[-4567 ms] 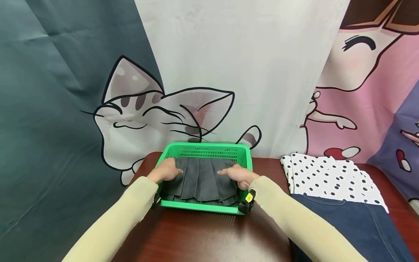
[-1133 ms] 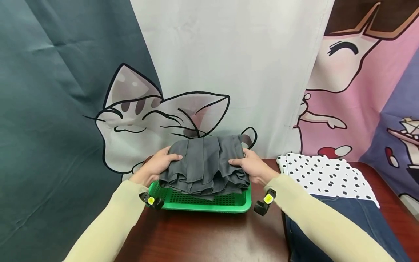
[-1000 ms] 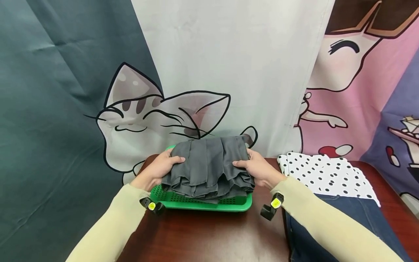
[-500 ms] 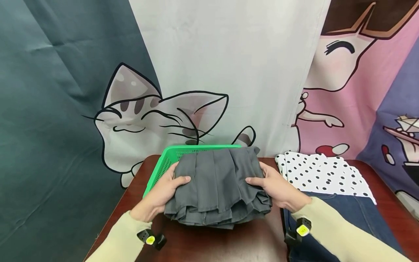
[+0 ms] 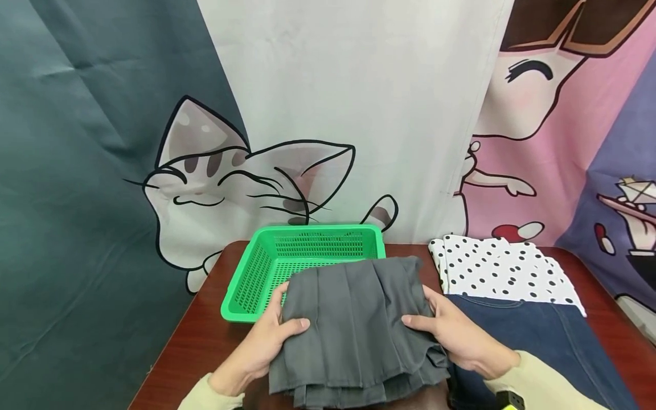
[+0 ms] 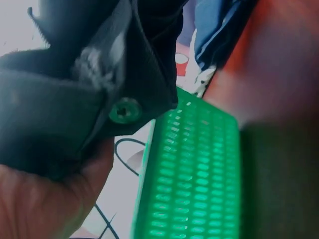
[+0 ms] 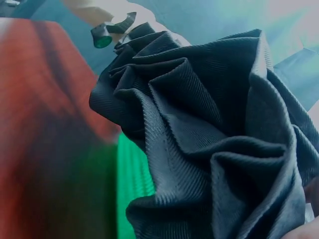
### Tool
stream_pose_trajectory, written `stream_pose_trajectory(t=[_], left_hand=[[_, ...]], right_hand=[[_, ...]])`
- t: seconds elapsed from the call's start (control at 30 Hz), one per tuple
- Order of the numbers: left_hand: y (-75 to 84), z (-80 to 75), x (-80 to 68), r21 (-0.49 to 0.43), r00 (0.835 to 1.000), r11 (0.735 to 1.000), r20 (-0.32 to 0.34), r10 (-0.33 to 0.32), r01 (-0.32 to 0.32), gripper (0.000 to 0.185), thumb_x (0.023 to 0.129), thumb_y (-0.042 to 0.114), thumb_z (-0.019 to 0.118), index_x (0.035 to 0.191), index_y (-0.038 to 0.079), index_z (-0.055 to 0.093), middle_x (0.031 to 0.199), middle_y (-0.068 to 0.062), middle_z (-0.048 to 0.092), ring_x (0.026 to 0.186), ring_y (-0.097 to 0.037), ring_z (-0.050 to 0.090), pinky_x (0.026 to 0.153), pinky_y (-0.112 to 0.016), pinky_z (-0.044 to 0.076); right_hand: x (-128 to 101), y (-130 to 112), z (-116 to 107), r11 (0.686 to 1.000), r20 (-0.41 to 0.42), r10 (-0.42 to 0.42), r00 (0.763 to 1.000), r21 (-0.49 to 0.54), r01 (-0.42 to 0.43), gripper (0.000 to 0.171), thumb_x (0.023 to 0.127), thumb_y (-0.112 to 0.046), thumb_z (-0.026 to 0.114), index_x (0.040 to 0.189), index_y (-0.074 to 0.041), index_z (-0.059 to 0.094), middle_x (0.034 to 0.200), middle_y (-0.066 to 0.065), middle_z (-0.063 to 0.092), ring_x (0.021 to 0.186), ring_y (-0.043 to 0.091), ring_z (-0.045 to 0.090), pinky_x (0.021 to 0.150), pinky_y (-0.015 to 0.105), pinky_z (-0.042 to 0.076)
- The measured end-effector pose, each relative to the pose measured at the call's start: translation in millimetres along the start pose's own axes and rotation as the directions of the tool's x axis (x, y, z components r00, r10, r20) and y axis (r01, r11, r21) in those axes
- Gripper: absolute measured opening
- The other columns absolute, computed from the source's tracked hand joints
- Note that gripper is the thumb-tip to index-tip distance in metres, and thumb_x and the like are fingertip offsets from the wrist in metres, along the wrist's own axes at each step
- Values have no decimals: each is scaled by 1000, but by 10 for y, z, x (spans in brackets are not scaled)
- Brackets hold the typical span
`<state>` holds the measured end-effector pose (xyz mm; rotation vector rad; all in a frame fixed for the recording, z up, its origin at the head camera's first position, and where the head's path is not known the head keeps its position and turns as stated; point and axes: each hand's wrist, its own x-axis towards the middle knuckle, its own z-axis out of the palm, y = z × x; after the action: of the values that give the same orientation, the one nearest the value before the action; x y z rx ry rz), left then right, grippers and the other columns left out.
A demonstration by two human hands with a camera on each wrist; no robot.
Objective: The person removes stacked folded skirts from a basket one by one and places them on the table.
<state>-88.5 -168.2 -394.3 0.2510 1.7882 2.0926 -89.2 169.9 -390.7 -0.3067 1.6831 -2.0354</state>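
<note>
Folded grey pleated skirt [image 5: 353,330] sits between both hands, just in front of the green basket [image 5: 256,273], over the brown table [image 5: 205,341]. Left hand [image 5: 261,350] grips its left edge, thumb curled on top and fingers underneath; right hand [image 5: 458,339] does the same on the right edge. Guessing the two-sided hold is to keep the folds from slumping apart. Right of the basket lie a polka-dot garment [image 5: 502,273] and denim [image 5: 538,341].

Left hand [image 5: 261,347], right hand [image 5: 458,336]: fingers curled in grip (thumbs on top), forearms converging.
</note>
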Motion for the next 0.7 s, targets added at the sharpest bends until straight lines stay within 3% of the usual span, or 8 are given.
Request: stream_pose_trajectory(t=[0.33, 0.6, 0.7], left_hand=[[-280, 107, -205, 53, 993, 998, 110, -50, 45, 73, 96, 6, 65, 151, 18, 19, 125, -22, 49, 105, -32, 65, 86, -44, 56], [-519, 95, -199, 32, 974, 998, 219, -61, 55, 67, 95, 4, 61, 147, 6, 17, 121, -13, 60, 103, -24, 65, 88, -38, 55], [-607, 75, -201, 48, 963, 998, 267, -46, 34, 67, 94, 1, 61, 146, 4, 18, 123, -10, 58, 104, -21, 64, 90, -34, 53]], right_hand=[[-334, 322, -140, 989, 149, 88, 985, 107, -105, 67, 102, -3, 54, 153, 8, 11, 136, 14, 55, 118, 31, 61, 96, 43, 53], [-414, 666, -338, 993, 201, 110, 973, 22, -117, 64, 102, -2, 53, 149, 18, 14, 135, 11, 57, 117, 19, 60, 94, 32, 51], [-421, 852, -474, 984, 248, 166, 954, 15, -175, 54, 103, -6, 52, 148, 9, 25, 134, 11, 58, 119, 20, 60, 96, 33, 51]])
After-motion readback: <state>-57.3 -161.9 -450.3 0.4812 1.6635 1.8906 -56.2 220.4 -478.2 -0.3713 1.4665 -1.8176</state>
